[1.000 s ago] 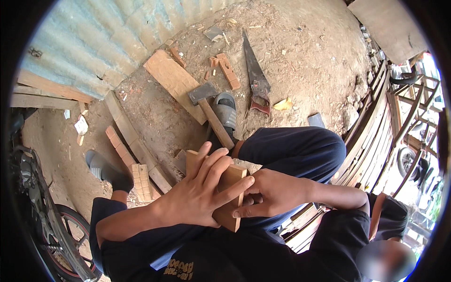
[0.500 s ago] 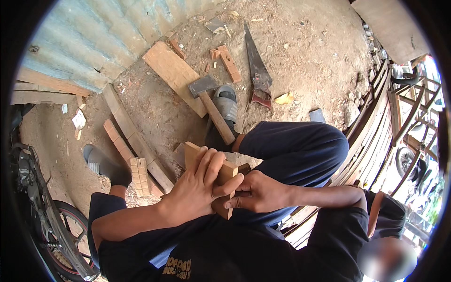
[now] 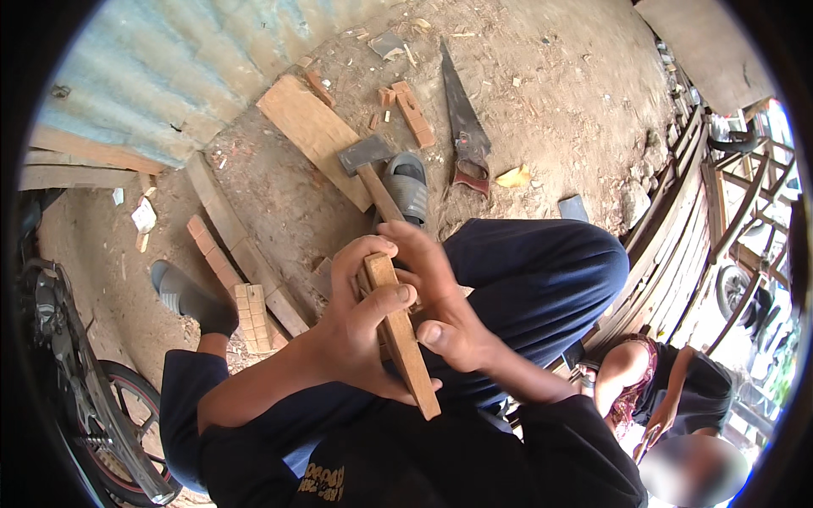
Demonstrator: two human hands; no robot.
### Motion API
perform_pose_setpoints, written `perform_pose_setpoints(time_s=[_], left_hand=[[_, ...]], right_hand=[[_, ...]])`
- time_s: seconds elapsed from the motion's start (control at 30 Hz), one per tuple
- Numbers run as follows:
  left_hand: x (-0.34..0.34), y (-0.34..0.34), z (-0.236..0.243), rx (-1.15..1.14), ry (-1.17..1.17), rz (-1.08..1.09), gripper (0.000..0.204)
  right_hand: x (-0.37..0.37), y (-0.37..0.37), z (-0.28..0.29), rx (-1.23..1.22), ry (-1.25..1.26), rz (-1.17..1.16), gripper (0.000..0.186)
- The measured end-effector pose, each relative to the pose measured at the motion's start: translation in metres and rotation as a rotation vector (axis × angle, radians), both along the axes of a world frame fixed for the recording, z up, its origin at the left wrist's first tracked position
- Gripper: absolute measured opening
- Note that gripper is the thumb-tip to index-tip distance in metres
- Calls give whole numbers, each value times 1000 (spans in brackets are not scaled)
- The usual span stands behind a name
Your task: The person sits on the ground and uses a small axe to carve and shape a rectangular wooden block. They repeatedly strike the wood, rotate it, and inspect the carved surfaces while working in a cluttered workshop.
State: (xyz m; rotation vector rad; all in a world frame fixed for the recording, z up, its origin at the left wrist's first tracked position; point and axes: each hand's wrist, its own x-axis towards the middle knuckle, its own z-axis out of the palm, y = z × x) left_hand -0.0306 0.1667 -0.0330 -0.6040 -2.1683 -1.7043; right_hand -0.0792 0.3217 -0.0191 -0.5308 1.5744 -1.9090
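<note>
A flat wooden block [image 3: 412, 360] stands on its narrow edge above my lap, its near end tilted down toward me. My left hand [image 3: 356, 313] is closed round its far half, with the thumb across the upper edge. On the block's right side is my right hand [image 3: 449, 305], fingers stretched forward and thumb apart. Whether its fingertips touch the block I cannot tell. Beyond my hands, a hammer [image 3: 366, 153] rests its dark head at the edge of a wide board [image 3: 309, 127]; my hands hide the lower end of its handle.
A handsaw [image 3: 464, 118] lies on the dirt ahead, near cut wood pieces [image 3: 413, 114]. Long timbers [image 3: 241, 245] and a scored wood strip [image 3: 251, 317] lie left, beside a motorcycle [image 3: 106, 423]. Another person [image 3: 677, 389] sits at the right near stacked planks [image 3: 652, 262].
The block has turned so its narrow edge faces up. My right hand has let go of its near end and moved forward along its right side, fingers extended. The other person has shifted.
</note>
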Motion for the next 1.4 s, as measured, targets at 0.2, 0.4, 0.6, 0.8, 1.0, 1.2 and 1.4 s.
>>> perform_pose_setpoints(time_s=[0.2, 0.4, 0.6, 0.8, 1.0, 1.2, 1.4], left_hand=[[-14, 10, 5, -8, 230, 222, 98], [-6, 7, 8, -39, 183, 241, 95], [-14, -5, 8, 36, 64, 145, 107], [-12, -21, 8, -135, -67, 138, 121], [-10, -14, 5, -109, -68, 122, 118], [-17, -20, -2, -350, -75, 218, 112], [-24, -16, 11, -535, -171, 331, 111]], right_hand=[[15, -28, 7, -177, -101, -121, 93], [21, -21, 0, -129, -113, -111, 85], [7, -24, 30, 31, 21, -231, 62], [-33, 9, 60, 307, 14, 127, 9], [-40, 12, 50, 205, 466, 228, 11], [-58, 5, 69, 634, 718, 356, 58], [-52, 4, 55, 735, 821, 304, 65]])
